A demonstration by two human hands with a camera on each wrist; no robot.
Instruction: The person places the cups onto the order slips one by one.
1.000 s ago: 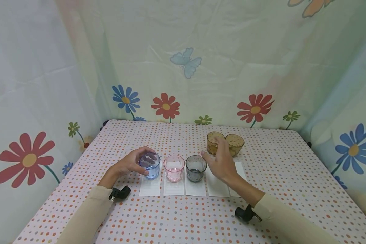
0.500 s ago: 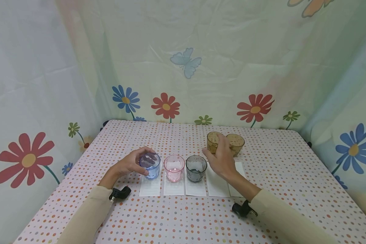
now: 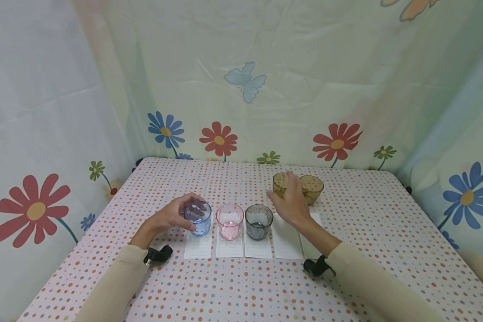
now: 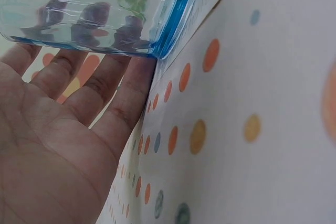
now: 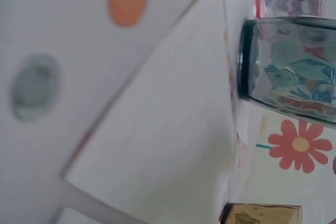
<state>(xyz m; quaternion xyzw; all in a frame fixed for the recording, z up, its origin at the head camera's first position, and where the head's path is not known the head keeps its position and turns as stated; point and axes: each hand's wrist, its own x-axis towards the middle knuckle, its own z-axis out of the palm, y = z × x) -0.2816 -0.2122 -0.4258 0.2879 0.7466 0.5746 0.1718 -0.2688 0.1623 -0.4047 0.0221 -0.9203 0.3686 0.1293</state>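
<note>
My left hand (image 3: 176, 213) holds a blue glass (image 3: 201, 225), fingers round its far side and thumb on the near side; the left wrist view shows the fingers through the clear blue glass (image 4: 100, 19). My right hand (image 3: 293, 205) reaches to two amber glasses at the back right. Its fingers lie between the left amber glass (image 3: 279, 182) and the right amber glass (image 3: 313, 188), and its thumb stands apart, left of them. Part of each amber glass is hidden behind this hand. In the right wrist view an amber glass (image 5: 268, 213) shows at the bottom edge; the hand itself is out of sight.
A pink glass (image 3: 230, 223) and a grey glass (image 3: 259, 223) stand right of the blue one. White paper cards (image 3: 258, 249) lie in a row under and beside these glasses. The dotted tablecloth (image 3: 225, 290) meets a flowered curtain (image 3: 290, 112) at the back.
My right hand has edged farther back, its fingers slipping between the amber glasses. The right amber glass sits slightly farther right. My left hand stays on the blue glass.
</note>
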